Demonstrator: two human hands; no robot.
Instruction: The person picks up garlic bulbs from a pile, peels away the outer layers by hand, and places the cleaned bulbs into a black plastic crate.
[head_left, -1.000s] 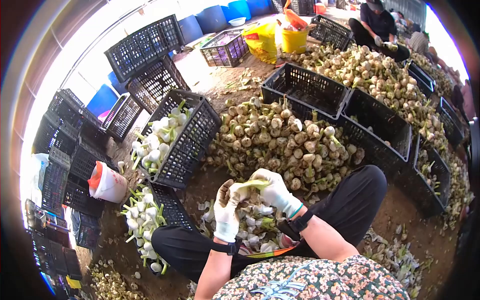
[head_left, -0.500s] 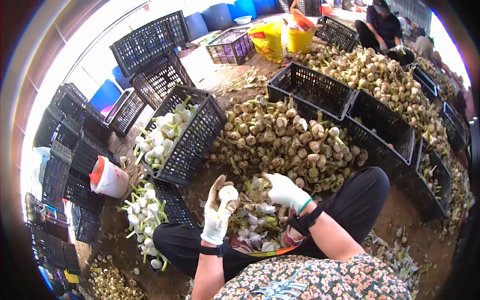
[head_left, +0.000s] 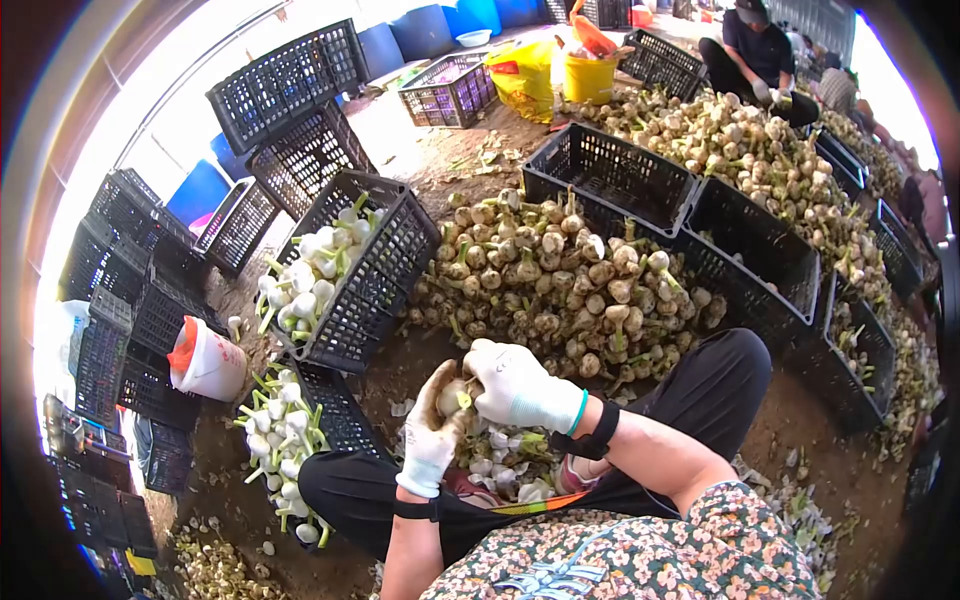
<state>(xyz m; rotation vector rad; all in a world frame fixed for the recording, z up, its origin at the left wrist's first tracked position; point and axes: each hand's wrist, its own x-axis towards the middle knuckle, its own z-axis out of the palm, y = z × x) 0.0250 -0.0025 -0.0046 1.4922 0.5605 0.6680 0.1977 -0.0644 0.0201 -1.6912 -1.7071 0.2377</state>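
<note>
Two gloved hands meet over the lap around one garlic bulb [head_left: 451,396]. The left hand [head_left: 430,432] is curled partway shut, cupping the bulb from below with its green stem end exposed, evidently to steady it. The right hand [head_left: 520,388] has its fingers bent closed onto the bulb's side, an apparent working grip; whether loose skin is pinched cannot be told. Papery peelings [head_left: 515,462] lie between the legs, directly under the hands, where scraps would naturally drop. A heap of soiled bulbs [head_left: 540,290] sits just beyond, presumably for easy reach. To the left, white bulbs [head_left: 318,272] fill a tilted black crate [head_left: 375,285] beside the person, its slant apparently keeping the contents accessible.
</note>
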